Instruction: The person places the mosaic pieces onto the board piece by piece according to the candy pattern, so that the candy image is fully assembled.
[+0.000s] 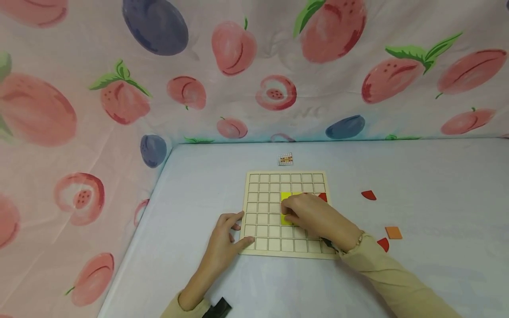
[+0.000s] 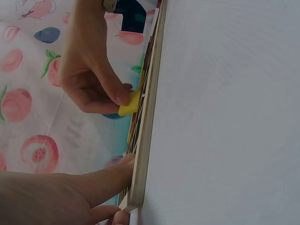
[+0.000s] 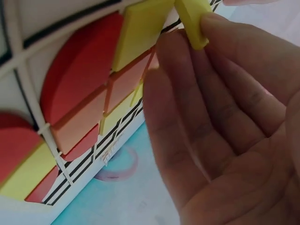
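A yellow tile (image 2: 131, 104) is held tilted near the middle of a pale gridded board (image 1: 262, 244), flat on the worktop (image 1: 191, 185) and partly set with red, orange and yellow pieces (image 3: 84, 65).

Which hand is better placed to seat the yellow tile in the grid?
Probably the right hand: it already pinches the yellow tile over the board. The left hand holds the board's edge, away from the tile.

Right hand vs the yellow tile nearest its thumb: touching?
Touching. The right wrist view shows it: the right hand has its thumb tip against the yellow tile, no gap between.
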The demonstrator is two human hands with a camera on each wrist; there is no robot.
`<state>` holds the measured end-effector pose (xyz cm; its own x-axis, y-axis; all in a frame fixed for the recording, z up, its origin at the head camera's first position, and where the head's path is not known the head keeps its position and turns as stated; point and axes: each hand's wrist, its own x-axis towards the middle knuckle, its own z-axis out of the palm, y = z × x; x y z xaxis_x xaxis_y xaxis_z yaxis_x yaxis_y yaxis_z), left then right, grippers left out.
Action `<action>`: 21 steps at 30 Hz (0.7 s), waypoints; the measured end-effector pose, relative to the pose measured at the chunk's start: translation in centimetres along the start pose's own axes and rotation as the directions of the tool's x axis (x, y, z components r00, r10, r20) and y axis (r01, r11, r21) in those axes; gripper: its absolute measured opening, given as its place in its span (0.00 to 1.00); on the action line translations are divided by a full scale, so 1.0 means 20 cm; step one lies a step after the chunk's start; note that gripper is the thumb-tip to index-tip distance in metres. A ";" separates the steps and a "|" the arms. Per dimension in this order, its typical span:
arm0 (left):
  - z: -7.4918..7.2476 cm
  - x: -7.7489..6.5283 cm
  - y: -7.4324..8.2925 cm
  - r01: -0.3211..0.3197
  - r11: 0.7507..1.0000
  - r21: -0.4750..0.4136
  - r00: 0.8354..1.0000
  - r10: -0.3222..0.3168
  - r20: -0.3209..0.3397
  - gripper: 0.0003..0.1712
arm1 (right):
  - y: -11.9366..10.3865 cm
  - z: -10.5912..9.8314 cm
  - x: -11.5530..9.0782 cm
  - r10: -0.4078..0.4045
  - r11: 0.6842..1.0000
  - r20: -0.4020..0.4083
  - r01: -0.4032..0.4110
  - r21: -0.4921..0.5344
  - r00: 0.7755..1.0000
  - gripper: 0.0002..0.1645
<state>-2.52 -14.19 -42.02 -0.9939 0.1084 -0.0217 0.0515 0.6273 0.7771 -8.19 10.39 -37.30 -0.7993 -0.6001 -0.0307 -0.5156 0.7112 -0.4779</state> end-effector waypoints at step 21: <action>0.00 0.00 0.00 0.007 1.000 0.015 1.000 -0.007 0.003 0.38 | 0.03 0.02 -0.01 -0.017 0.997 -0.024 0.015 -0.076 1.000 0.09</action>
<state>-2.55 -14.17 -42.03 -0.9939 0.1067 -0.0291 0.0461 0.6393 0.7676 -8.25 10.89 -37.87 -0.7978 -0.6030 -0.0019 -0.5492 0.7278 -0.4107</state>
